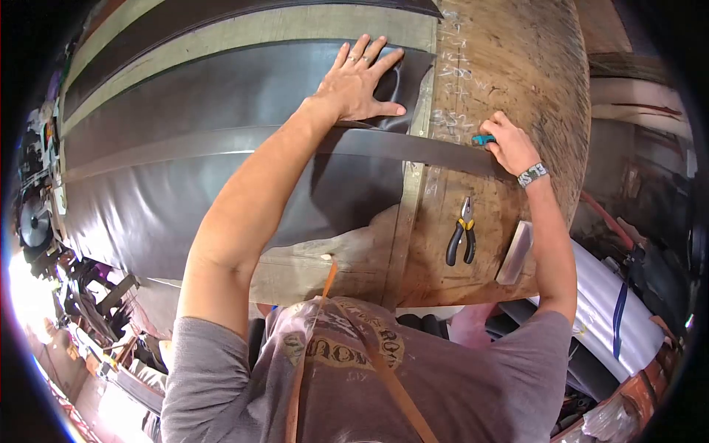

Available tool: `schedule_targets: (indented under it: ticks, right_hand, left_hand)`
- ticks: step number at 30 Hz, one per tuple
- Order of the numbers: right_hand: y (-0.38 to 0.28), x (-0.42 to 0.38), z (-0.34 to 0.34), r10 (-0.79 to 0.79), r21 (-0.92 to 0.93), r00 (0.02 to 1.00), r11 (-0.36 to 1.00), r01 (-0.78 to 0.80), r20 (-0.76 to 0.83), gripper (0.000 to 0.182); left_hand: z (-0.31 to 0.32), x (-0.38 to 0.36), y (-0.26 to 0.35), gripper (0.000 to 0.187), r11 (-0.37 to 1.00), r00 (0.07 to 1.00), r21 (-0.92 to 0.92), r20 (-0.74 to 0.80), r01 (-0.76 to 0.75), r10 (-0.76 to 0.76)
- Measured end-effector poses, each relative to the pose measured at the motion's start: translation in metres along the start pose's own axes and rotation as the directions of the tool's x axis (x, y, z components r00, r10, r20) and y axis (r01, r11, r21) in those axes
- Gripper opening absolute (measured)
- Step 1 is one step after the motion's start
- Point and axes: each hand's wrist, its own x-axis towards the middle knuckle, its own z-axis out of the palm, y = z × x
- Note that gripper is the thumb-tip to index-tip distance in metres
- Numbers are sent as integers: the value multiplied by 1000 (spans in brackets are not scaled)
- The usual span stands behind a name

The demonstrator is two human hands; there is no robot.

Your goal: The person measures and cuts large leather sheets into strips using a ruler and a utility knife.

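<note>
My left hand (pixel 360 83) lies flat with its fingers spread on a sheet of dark brown leather-like material (pixel 221 81), near its ragged right edge. Beneath that palm, a long, narrow dark strip (pixel 380 142) runs across the sheet and out over the wooden board (pixel 509 74). Closed fingers of my right hand (pixel 511 148) grip a small teal tool (pixel 484 139) just above the strip's right end; most of it is hidden in the hand. Pliers (pixel 463 232) with black and yellow handles rest on the board, below the right hand.
White handwritten figures (pixel 452 71) mark the board. A flat rectangular block (pixel 515 253) lies by its near edge, close to my right forearm. Silvery rolled material (pixel 617 295) stands at the right. An orange-brown strap (pixel 329 280) hangs down my front.
</note>
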Motion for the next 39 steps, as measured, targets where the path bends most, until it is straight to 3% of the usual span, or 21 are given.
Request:
schedule_targets:
  ticks: [4,5,6,8,9,12,13,16,20,21,22,23,26,29,31,39]
  right_hand:
    - [6,4,-3,-68,-34,998,997,68,17,25]
    - [14,4,-3,-89,-76,996,993,90,12,23]
    - [20,5,-2,-111,-119,994,987,111,10,21]
    - [18,4,-13,42,278,993,960,-11,-107,19]
    - [16,3,-22,130,467,982,883,-52,-136,19]
    - [-5,-7,-41,234,612,861,783,108,-451,20]
    - [5,-6,-39,275,642,861,763,75,-427,19]
    - [36,-9,-27,353,699,853,715,18,-383,21]
    - [43,-16,-20,283,657,900,754,4,-331,35]
    - [47,-19,-17,269,622,924,781,-44,-273,35]
    - [47,-19,-14,257,582,943,808,-89,-213,37]
    - [44,-18,-11,372,661,926,712,-236,-69,39]
    - [11,-18,-24,346,632,938,723,-281,21,42]
    - [-48,0,-20,-51,770,989,623,142,-141,26]
    - [-79,24,-20,-335,596,915,696,400,-223,21]
    - [-96,75,2,-584,506,789,630,589,-191,24]
  left_hand:
    - [-7,9,3,116,1000,999,-13,-32,22,-22]
    - [-4,11,4,112,1000,992,-28,-129,0,-4]
    - [-4,14,3,109,1000,993,-30,-114,-4,0]
    - [-7,17,3,105,999,997,-37,-82,-8,5]
    - [-6,18,2,88,998,981,-27,-191,-51,45]
    - [-16,24,2,75,997,995,-69,-91,21,-27]
    - [-8,30,-4,67,999,972,-50,-234,-21,9]
    - [-14,50,-8,67,993,997,-91,32,72,-70]
    - [-15,50,-27,74,995,973,-16,-209,-99,94]
    - [-22,60,-34,87,989,974,-106,212,106,-81]
    - [-22,61,-34,82,992,982,-98,176,83,-65]
    - [-22,60,-34,78,994,989,-90,139,64,-51]
    - [-29,66,-32,76,990,986,-97,139,107,-93]
    - [-23,67,-32,73,982,986,-132,113,135,-121]
    - [-21,65,-33,71,979,988,-150,96,137,-123]
    - [-26,69,-34,64,974,979,-149,137,168,-148]
